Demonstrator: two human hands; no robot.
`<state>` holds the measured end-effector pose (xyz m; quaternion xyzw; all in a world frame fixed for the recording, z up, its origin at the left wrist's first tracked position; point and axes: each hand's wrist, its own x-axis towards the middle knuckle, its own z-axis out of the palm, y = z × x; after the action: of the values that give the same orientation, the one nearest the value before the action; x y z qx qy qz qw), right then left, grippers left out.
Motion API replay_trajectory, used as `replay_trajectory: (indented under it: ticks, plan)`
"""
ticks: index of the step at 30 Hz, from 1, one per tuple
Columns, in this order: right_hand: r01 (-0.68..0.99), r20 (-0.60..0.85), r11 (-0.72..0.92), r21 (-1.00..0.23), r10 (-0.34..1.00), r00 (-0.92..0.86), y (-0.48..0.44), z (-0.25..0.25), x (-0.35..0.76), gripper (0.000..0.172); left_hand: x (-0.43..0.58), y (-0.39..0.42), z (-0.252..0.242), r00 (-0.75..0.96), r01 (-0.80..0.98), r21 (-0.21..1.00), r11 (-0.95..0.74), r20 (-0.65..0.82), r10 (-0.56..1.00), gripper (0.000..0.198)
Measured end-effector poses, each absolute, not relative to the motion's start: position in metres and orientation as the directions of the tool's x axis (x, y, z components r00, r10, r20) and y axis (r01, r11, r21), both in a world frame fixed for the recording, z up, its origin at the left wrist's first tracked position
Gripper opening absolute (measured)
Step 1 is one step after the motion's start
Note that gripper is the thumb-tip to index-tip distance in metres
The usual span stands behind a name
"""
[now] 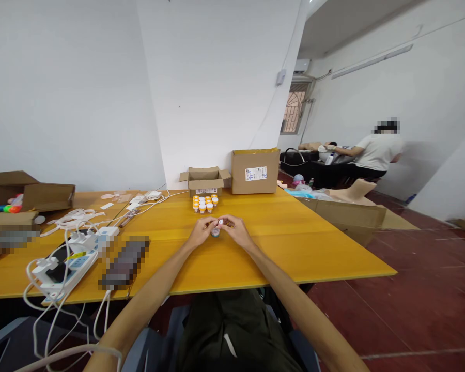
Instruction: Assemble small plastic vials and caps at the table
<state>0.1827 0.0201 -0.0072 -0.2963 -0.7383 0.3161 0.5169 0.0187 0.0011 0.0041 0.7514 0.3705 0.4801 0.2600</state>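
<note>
My left hand (202, 231) and my right hand (235, 230) meet above the table, fingertips pinched together. Between them is a small white piece (221, 222), too small to name, and both hands appear to grip it. Just under the fingertips is a small round container (215, 233) with a teal-looking rim; whether it rests on the table or is held, I cannot tell. Beyond my hands, several small orange-and-white capped containers (205, 203) stand grouped closely together.
An open cardboard box (205, 181) and a taller closed carton (254, 173) stand behind the containers. Leftward on the wooden table (294, 243) lie a phone (124, 262), a power strip (81, 263) and tangled white cables. A person (380, 150) sits at the far right.
</note>
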Motion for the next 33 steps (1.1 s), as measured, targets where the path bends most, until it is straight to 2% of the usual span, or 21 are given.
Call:
replay_trajectory:
  ticks: [7,15,21,33]
  plan:
    - [0.303,0.73,0.79,-0.533,0.61,-0.307,0.014,-0.008,0.184,0.015,0.018,0.004,0.0,0.258,0.28,0.779,-0.561,0.502,0.826,0.037]
    - [0.447,0.808,0.827,-0.34,0.5,-0.312,0.016,-0.015,0.184,0.025,0.013,0.015,-0.013,0.306,0.253,0.768,-0.589,0.514,0.802,0.043]
    - [0.427,0.82,0.84,-0.335,0.483,-0.307,0.019,-0.018,0.183,0.032,0.008,0.027,-0.027,0.308,0.276,0.744,-0.609,0.531,0.789,0.046]
    - [0.37,0.792,0.827,-0.423,0.536,-0.292,0.02,-0.018,0.184,0.034,0.015,0.009,-0.004,0.3,0.268,0.765,-0.586,0.512,0.805,0.04]
